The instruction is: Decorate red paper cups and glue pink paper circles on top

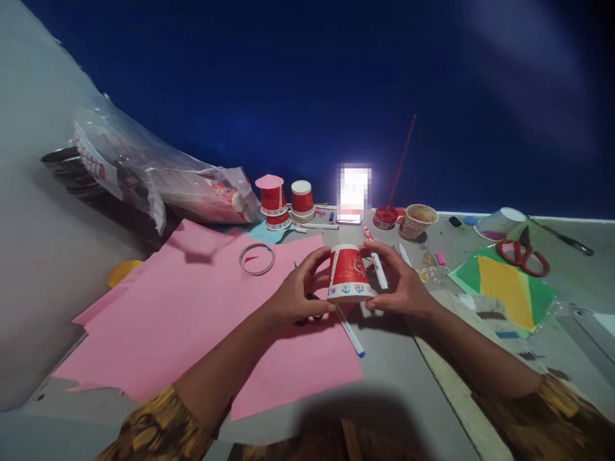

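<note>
Between my two hands is a red and white paper cup (346,272), upside down, with blue anchor-like marks drawn along its rim. My left hand (300,291) grips its left side, thumb low near the rim. On the right side my right hand (398,282) holds it the same way. Under the cup lies a white marker with a blue end (353,336), and another white marker (378,270) shows by my right fingers. Dark scissor handles (310,310) are partly hidden behind my left hand. Large pink paper sheets (182,320) spread beneath my left arm.
At the back stand a stacked cup tower with a pink cone top (272,198), another red cup (302,200) and a bright phone (354,192). Rightward are a paint pot (385,218), a patterned cup (417,223) and red-handled scissors (523,257). A plastic bag (158,166) lies left.
</note>
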{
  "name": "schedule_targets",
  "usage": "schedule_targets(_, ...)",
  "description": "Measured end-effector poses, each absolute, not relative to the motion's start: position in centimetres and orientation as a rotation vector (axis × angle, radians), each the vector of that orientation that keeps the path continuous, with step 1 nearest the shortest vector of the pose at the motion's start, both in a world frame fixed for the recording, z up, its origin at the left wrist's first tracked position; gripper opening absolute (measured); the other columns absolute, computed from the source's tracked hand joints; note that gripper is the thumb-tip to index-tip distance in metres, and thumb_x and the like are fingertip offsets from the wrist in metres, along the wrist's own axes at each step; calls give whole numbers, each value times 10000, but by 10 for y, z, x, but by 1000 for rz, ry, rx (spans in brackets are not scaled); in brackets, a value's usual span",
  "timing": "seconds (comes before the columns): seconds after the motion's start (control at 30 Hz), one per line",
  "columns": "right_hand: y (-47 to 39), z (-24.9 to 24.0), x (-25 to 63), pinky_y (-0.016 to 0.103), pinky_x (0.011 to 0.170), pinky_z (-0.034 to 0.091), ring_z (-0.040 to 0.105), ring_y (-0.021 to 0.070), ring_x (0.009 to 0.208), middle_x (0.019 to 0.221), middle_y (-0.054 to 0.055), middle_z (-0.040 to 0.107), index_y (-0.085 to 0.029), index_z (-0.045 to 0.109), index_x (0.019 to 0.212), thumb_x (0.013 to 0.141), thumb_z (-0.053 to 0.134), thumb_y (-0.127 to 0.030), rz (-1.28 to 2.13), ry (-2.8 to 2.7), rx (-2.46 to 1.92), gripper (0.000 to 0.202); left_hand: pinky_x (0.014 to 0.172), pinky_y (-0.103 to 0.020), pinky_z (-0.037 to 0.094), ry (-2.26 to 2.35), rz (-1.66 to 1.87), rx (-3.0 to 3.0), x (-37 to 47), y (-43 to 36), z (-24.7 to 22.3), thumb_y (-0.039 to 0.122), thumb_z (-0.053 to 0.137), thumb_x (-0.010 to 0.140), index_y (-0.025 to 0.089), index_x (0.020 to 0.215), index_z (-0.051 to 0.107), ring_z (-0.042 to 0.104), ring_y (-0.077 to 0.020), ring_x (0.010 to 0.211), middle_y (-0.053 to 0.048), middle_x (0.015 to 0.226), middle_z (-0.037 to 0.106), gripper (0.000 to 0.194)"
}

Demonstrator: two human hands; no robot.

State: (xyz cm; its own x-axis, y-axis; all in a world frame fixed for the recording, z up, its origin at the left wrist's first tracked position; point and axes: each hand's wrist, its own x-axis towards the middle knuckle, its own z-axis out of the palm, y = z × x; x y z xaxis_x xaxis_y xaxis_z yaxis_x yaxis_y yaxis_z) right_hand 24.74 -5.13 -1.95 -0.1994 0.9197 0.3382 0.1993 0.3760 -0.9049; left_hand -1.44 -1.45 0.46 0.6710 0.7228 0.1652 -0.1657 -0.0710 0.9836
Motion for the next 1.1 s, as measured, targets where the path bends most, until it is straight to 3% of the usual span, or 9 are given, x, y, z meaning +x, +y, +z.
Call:
schedule_targets(0.17,-50,-15,247,597,1238,394,490,376,1485,1588,140,530,-339,511,1533,668,968,-577,915,-1731,-1024,1007,1114,-566,548,572,873,1489,-17,-13,-1,372,929,689,268,1432,521,605,-385,1383,-167,1515,568,854)
schedule_targets(0.37,-50,-2,248,601,1169,466,531,371,1423,1546,150,537,-345,444,1595,725,918,-616,700,-1947,-1066,1027,1065,-527,581,785,910,1820,-19,-20,4,248,845,692,262,1447,472,626,-348,1298,-147,1494,454,843)
schedule_targets(0.53,-48,-5,241,615,1170,457,530,387,1409,1528,175,542,-320,401,1619,728,897,-652,601,-2073,-993,1072,1092,-526,564,756,916,2047,-16,-24,4,297,877,714,292,1470,470,570,-333,1311,-113,1415,500,859)
schedule_targets(0.63,-49,-6,239,610,1155,468,560,378,1366,1480,162,576,-313,452,1580,741,907,-612,601,-2060,-974,1001,1154,-562,509,715,919,2112,-17,-24,0,327,895,727,311,1550,411,509,-358,1388,-126,1463,490,955)
schedule_targets(0.77,-53,-8,243,566,1165,467,564,370,1379,1478,136,581,-313,518,1511,681,948,-601,751,-1874,-1023,979,1167,-607,491,717,853,2017,-17,-24,-3,433,955,676,320,1637,291,469,-414,1463,-164,1614,371,1174)
schedule_targets(0.83,-54,-10,245,551,1176,459,556,373,1401,1490,133,580,-309,534,1484,643,969,-602,847,-1764,-1033,991,1145,-595,516,684,838,1857,-14,-26,-3,441,951,685,319,1616,330,533,-412,1428,-169,1631,370,1126)
schedule_targets(0.97,-53,-17,245,540,1178,460,564,369,1403,1500,131,584,-312,540,1465,628,974,-610,979,-1660,-997,988,1151,-547,520,600,852,1533,-9,-28,0,314,888,755,294,1507,460,610,-363,1380,-140,1566,510,866)
schedule_targets(1.1,-51,-18,244,552,1220,413,534,363,1440,1529,130,572,-320,532,1480,641,986,-564,971,-1722,-1003,985,1133,-530,537,593,871,1511,-11,-28,0,287,900,711,270,1455,480,622,-358,1359,-142,1519,551,855)
